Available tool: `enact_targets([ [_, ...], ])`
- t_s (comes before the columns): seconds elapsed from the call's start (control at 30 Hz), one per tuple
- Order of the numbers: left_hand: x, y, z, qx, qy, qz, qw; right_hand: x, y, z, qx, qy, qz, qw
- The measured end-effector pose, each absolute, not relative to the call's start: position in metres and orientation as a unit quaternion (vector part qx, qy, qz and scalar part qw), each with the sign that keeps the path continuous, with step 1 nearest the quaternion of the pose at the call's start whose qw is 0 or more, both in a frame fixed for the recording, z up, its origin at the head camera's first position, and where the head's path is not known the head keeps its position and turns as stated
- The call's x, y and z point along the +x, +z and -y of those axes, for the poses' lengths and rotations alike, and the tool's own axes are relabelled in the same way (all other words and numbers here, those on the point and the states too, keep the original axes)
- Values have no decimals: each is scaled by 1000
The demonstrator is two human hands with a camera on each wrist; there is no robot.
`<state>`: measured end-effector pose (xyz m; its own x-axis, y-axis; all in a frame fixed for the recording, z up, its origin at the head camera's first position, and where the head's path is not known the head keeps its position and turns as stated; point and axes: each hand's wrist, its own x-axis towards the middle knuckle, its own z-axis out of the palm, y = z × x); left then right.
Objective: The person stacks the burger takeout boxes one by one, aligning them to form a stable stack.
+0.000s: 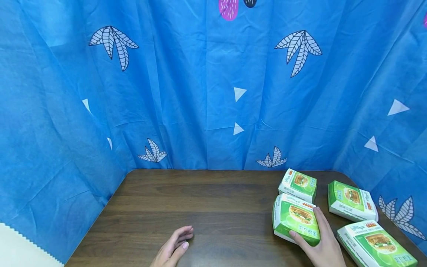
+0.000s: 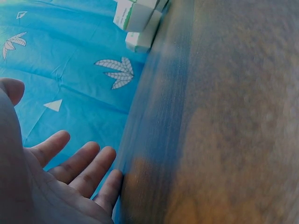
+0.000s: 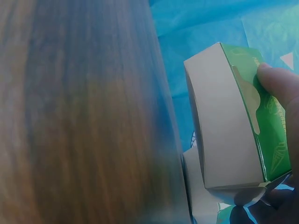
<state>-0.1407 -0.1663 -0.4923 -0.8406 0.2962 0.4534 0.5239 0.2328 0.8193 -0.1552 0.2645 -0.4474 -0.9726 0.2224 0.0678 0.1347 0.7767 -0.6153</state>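
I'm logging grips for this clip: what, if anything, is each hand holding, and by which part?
The right hand grips the front-left green-and-white box around its near right corner. The left hand holds nothing.

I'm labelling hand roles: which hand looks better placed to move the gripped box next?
Likely the right hand: its thumb and fingers grip the box, while the left hand is empty, farther left.
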Motion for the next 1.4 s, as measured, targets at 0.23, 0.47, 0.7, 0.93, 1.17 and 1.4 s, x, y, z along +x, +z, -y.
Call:
enact_targets([
  [0.23,-140,-493,165,-263,-561,778,105,-154,-450,-260,-85,317,940,88],
  [0.47,-140,-493,164,-270,-560,775,117,-152,-449,-256,-76,318,941,85],
  [0.7,-139,-492,165,-266,-562,776,109,-151,-448,-251,-59,314,943,94],
  [0.93,-139,-490,165,-256,-562,781,94,-149,-449,-248,-52,319,943,82],
  [1.17,-139,-488,167,-252,-562,784,77,-145,-449,-240,-41,333,938,93],
  [1.4,-139,-486,168,-263,-559,781,90,-143,-445,-230,-46,344,937,45],
])
